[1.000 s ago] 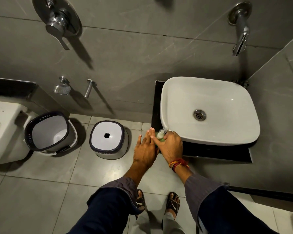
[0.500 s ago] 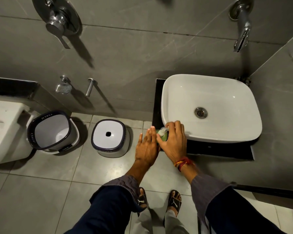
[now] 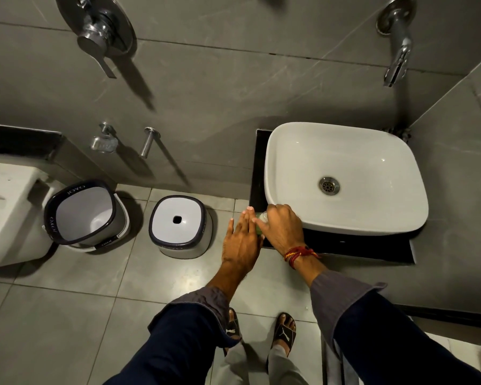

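I view the scene from above, through the head camera. The right hand (image 3: 282,226) lies over the top of a soap bottle (image 3: 259,222), its fingers curled down round it in a grip. A red and yellow thread band (image 3: 299,252) circles that wrist. The left hand (image 3: 240,243) is flat and relaxed, fingers straight and close together, pointing away from me and holding nothing.

Only a little of the bottle shows: a pale, whitish top part and a strip of green body below it, both wedged between the two hands. I cannot make out its base or any label. It stands at the near left corner of the black counter (image 3: 372,250), just in front of the white basin (image 3: 358,227). The right hand covers it from above and from the right. The left hand's fingers lie right against its left side.

Further out, the basin's metal drain (image 3: 329,186) sits at its centre, with a wall tap (image 3: 397,51) above. To the left on the tiled floor stand a white-topped stool (image 3: 178,220), a bucket (image 3: 86,212) lettered JOYO, and part of a toilet (image 3: 6,212).
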Motion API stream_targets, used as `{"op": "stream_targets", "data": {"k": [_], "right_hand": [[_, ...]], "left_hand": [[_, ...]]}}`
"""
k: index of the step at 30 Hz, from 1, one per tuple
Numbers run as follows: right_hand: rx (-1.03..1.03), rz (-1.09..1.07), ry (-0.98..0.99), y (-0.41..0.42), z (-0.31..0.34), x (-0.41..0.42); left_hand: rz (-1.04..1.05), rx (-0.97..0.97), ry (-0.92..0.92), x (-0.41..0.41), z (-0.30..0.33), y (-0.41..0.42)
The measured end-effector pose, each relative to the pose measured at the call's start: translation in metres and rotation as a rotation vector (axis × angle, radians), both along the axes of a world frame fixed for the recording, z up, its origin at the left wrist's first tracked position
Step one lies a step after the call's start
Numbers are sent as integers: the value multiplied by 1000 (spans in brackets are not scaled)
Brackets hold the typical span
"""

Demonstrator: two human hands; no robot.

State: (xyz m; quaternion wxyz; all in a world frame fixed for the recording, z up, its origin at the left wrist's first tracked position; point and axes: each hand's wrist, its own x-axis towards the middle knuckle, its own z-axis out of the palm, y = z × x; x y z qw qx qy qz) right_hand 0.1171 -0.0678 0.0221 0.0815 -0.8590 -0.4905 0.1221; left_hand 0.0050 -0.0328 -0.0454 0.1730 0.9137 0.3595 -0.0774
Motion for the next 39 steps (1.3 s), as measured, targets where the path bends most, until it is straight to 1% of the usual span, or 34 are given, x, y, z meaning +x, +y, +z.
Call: {"op": "stream_targets", "data": {"k": [2, 4, 7, 10, 14, 17, 24, 26, 28, 32, 36, 39], "right_hand": [[25, 44, 29, -4, -5, -1], [-9, 110, 3, -7, -10, 0], [-17, 74, -6, -4, -12, 2], [-23, 17, -48, -1, -9, -1], [43, -7, 58, -10, -10, -6], [90, 10, 105, -18, -13, -4], [67, -57, 93, -13, -12, -3], [91, -110, 115, -13, -10, -6], [118, -114, 132, -14, -11, -8], [107, -134, 153, -11, -11, -6], [33, -172, 88, -5, -7, -7], [68, -199, 107, -7, -5, -10]], "left_hand": [[-9, 6, 3, -1, 1, -1], [3, -5, -7, -1, 2, -1], [25, -18, -24, 0, 5, -1], [10, -3, 5, 1, 5, 0], [-16, -7, 15, -1, 4, -1], [13, -20, -20, 0, 4, -2], [6, -11, 0, 0, 4, -2], [-7, -12, 17, 1, 4, -2], [-6, -11, 20, 2, 5, -3], [4, 0, 23, 2, 5, -3], [0, 6, 34, 2, 5, -3], [-18, 7, 41, 2, 6, -3]]}}
